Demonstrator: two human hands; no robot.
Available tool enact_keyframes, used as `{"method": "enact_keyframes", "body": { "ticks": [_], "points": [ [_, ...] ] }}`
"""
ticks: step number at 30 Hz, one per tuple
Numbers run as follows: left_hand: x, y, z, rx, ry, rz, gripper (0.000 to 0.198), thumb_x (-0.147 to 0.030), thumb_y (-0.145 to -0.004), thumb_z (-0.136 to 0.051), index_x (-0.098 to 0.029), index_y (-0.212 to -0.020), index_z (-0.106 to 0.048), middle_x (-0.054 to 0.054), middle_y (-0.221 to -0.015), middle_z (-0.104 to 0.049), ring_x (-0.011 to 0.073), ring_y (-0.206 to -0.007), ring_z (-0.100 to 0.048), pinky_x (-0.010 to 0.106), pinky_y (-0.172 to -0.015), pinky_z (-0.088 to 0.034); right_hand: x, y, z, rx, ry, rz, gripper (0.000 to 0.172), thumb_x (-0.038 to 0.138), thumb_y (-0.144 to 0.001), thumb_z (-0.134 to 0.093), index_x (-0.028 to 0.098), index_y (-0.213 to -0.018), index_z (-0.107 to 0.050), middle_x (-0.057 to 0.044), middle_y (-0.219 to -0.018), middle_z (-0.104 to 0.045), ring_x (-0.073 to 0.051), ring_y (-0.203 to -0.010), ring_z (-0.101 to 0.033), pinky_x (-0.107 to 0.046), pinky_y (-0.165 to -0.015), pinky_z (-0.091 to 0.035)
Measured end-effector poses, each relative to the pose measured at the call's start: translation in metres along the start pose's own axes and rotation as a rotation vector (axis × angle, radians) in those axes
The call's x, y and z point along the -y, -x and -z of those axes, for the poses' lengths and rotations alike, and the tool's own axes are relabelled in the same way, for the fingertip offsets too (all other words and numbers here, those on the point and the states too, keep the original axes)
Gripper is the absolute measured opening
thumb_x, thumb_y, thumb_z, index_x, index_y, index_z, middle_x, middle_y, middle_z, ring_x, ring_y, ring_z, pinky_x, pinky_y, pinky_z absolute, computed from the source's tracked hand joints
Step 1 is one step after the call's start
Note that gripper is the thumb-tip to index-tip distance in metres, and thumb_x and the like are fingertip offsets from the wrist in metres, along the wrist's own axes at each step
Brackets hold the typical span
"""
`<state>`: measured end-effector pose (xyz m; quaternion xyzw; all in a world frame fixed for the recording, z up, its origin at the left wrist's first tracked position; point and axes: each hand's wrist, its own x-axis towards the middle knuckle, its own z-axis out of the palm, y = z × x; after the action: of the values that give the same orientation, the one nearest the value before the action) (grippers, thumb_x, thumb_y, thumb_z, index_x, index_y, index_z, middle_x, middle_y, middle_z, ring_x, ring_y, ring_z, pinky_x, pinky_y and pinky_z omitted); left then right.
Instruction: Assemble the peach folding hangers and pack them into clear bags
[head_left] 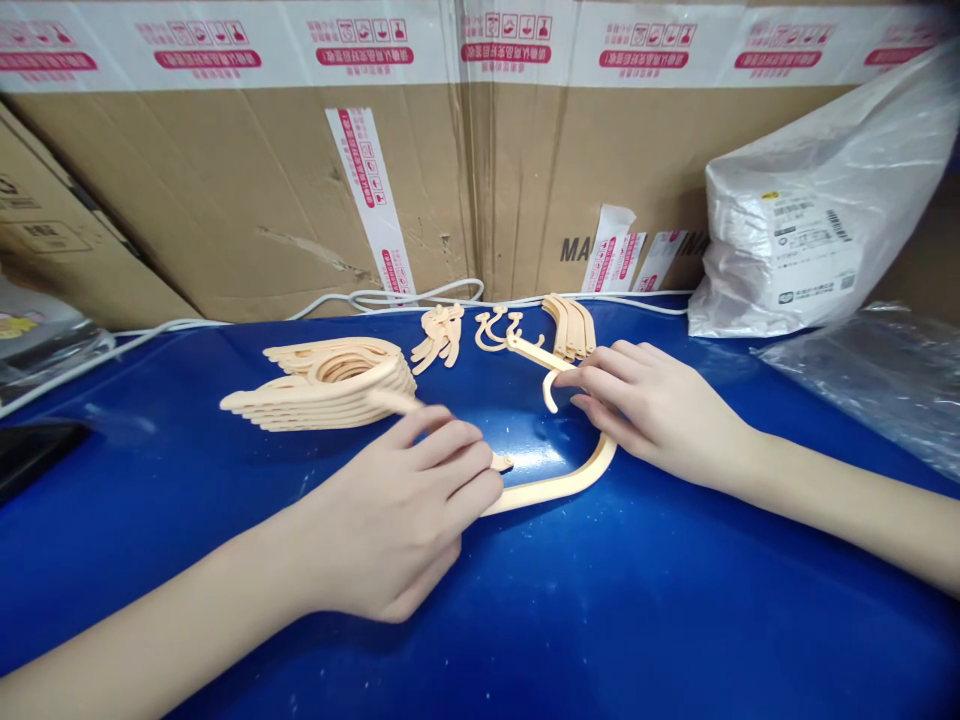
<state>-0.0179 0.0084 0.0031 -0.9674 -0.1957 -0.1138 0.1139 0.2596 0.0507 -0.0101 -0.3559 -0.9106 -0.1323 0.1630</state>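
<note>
Left hand (409, 510) and right hand (649, 410) pinch a curved cream plastic hanger (559, 488). Probably light, stiff; grab its four o'clock bend (604, 458).

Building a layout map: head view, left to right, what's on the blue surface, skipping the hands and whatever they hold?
Dark object → stack of beige frames → loose pile of beige curved pieces → small beige hooks → bundle of beige bent pieces → white plastic bag.
</note>
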Motion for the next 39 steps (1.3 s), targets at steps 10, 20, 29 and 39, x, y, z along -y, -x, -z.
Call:
{"method": "enact_keyframes", "body": {
  "ticks": [10,20,29,39],
  "points": [
    [0.015,0.003,-0.020,-0.159,-0.112,0.113,0.041,0.008,-0.080,-0.037,-0.016,-0.105,-0.057,0.016,-0.139,-0.052,0.0321,-0.122,-0.051,0.046,-0.090,-0.050,0.000,-0.001,-0.004,-0.039,0.006,-0.100,0.020,0.022,-0.097,-0.044,0.019,-0.109,-0.060,-0.006,-0.090,-0.062,-0.023,-0.082,-0.054,-0.034,-0.072,-0.039],
    [0.007,0.005,-0.013,-0.207,0.049,0.076,0.023,-0.009,-0.090,-0.038,-0.011,-0.103,-0.057,0.017,-0.123,-0.061,0.0236,-0.098,-0.064,0.034,-0.077,-0.056,0.000,-0.001,-0.004,-0.064,0.016,-0.178,0.025,0.034,-0.099,-0.045,0.018,-0.109,-0.061,-0.006,-0.090,-0.065,-0.023,-0.084,-0.058,-0.036,-0.075,-0.038],
    [0.003,-0.001,-0.013,-0.134,0.055,0.107,0.028,-0.033,-0.100,-0.049,-0.010,-0.106,-0.063,0.014,-0.129,-0.061,0.0222,-0.098,-0.069,0.034,-0.081,-0.060,-0.001,0.001,-0.004,-0.086,0.009,-0.170,0.021,0.035,-0.096,-0.051,0.020,-0.107,-0.062,-0.004,-0.091,-0.066,-0.023,-0.083,-0.059,-0.036,-0.074,-0.038],
    [-0.005,-0.002,-0.013,-0.176,0.035,0.117,0.025,-0.012,-0.098,-0.043,-0.008,-0.110,-0.066,0.012,-0.125,-0.067,0.0189,-0.097,-0.072,0.029,-0.076,-0.063,0.001,0.001,-0.002,-0.104,0.000,-0.170,0.020,0.033,-0.095,-0.053,0.021,-0.106,-0.063,-0.003,-0.090,-0.066,-0.022,-0.082,-0.059,-0.036,-0.074,-0.037]
  ]
}}
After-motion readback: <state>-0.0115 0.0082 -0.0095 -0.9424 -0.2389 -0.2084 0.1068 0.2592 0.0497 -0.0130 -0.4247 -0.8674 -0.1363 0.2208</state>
